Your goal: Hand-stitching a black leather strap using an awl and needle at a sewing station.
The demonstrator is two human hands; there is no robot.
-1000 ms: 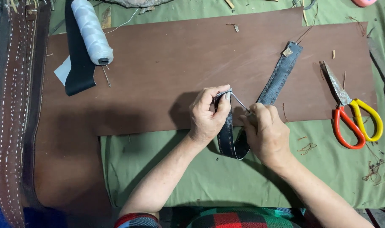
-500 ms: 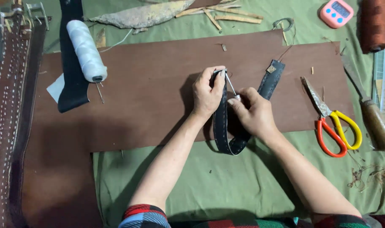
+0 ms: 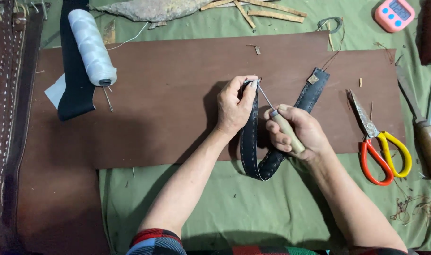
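The left hand (image 3: 233, 108) is pinched shut on the upper end of a dark leather strap (image 3: 250, 141), thumb and fingertips holding its edge upright over the brown leather sheet (image 3: 177, 94). From there the strap runs down toward the near edge of the sheet, folds in a loop over the green cloth (image 3: 253, 212) covering the table, and climbs back to the right, ending in a small metal fitting. The right hand (image 3: 298, 130) is closed around the wooden handle of an awl (image 3: 284, 130), whose thin steel point slants up and left to meet the strap right at the left fingertips. That closeness is the main risk: if the point slips or breaks through suddenly, it could prick the left thumb or finger pressed behind the strap. A slanted push could also set the hole off the stitch line, and the looped strap might twist if the pinch loosens. Orange-and-yellow scissors (image 3: 383, 156) lie well apart to the right, a spool of white thread (image 3: 90, 47) at the far left, and a pink timer (image 3: 395, 14) at the far right corner.
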